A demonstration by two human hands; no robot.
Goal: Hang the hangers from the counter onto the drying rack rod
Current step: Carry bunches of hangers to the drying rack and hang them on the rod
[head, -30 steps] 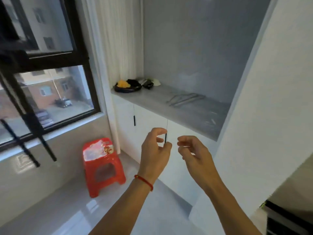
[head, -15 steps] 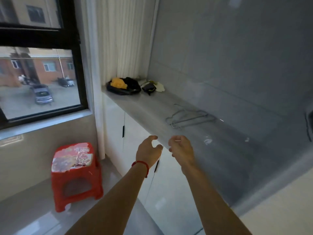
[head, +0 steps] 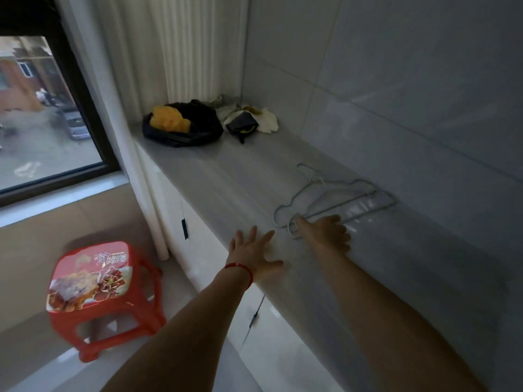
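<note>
The thin wire hangers (head: 336, 198), probably light, stiff and slippery, lie overlapped on the counter (head: 226, 176); right hand (head: 328, 232) seemingly touches their near end, left hand (head: 254, 254) spread flat.

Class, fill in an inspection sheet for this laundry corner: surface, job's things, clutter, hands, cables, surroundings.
Surface: pale counter, glossy.
Job's things: wire hangers lying flat in an overlapping bunch near the wall; drying rack rod not in view.
Clutter: black bag with a yellow item, crumpled cloths at the far end.
Hands: left hand spread on the counter edge; right hand at the hangers' near end, grip unclear.
Cables: nothing seen.
Surroundings: red stool, window.
</note>
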